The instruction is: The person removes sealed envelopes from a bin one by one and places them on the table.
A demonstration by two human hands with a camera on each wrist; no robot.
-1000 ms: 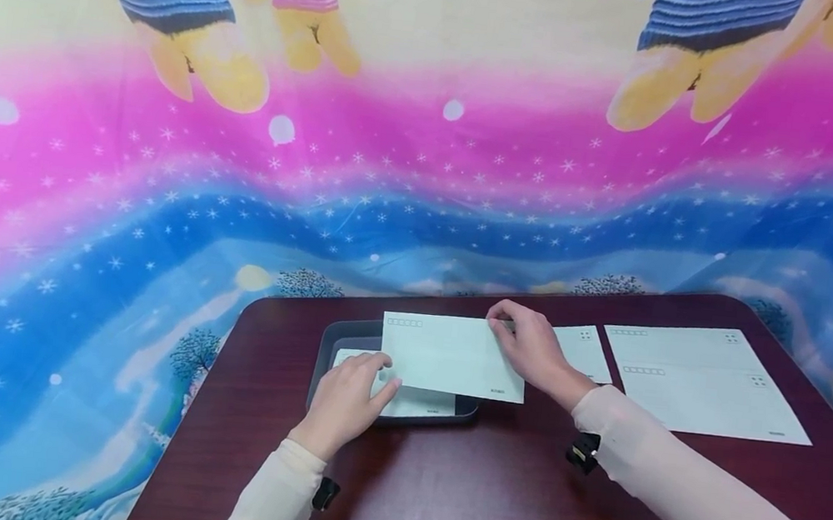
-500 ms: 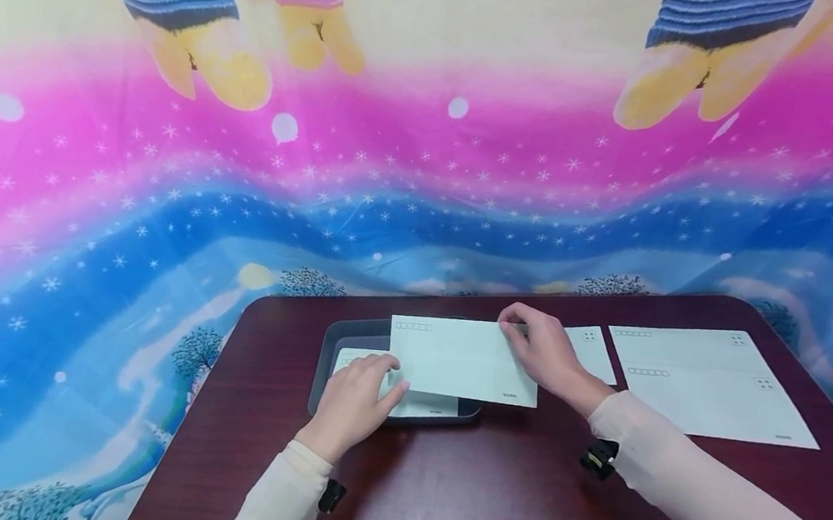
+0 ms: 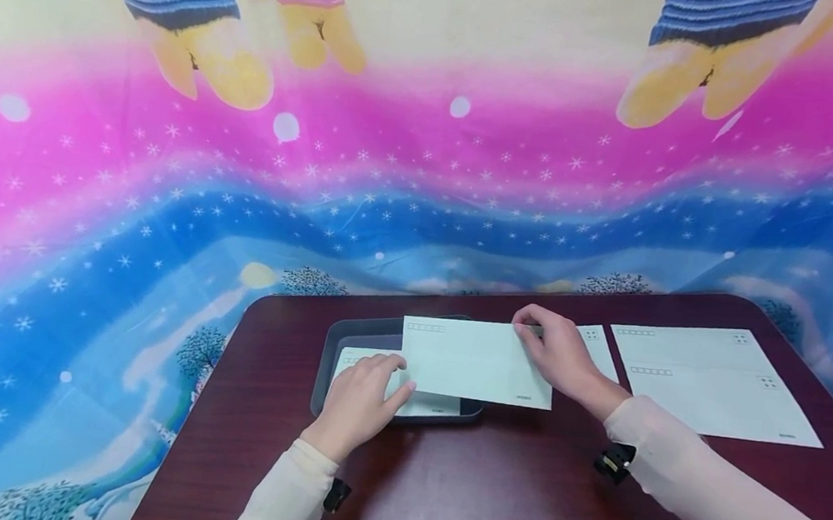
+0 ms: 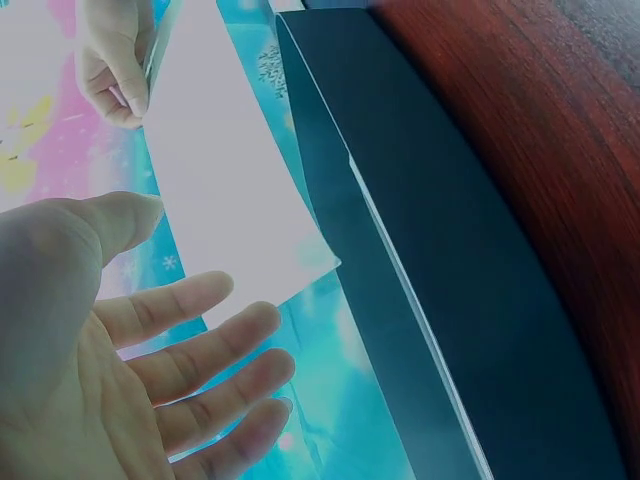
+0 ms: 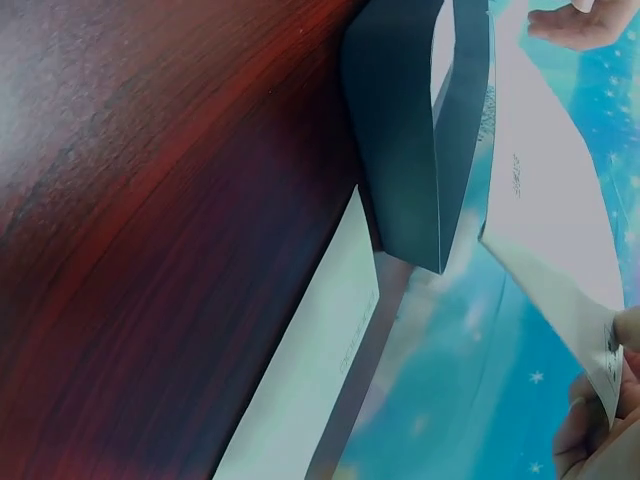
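Pinched at its upper right corner by my right hand [image 3: 558, 353] is a pale envelope [image 3: 470, 361] with a row of printed boxes. It is held up over the right part of a dark grey tray [image 3: 324, 372]. The right wrist view shows thumb and fingers gripping the corner of this envelope [image 5: 555, 190], its lower edge above the tray wall [image 5: 395, 130]. My left hand [image 3: 361, 397] is over the tray's left part, by the held envelope's left edge. Its fingers are spread and loosely bent in the left wrist view, holding nothing. Another envelope [image 3: 440, 406] lies inside the tray, partly hidden.
Right of the tray an envelope [image 3: 605, 353] lies on the dark red-brown table [image 3: 484, 501], partly covered by my right hand. Two overlapping envelopes [image 3: 719, 398] lie farther right. A colourful printed cloth [image 3: 425, 169] hangs behind the table's back edge.
The held envelope and my right hand have shifted slightly rightward across the tray. My left hand keeps almost the same place and pose, and the whole view has shifted a little.
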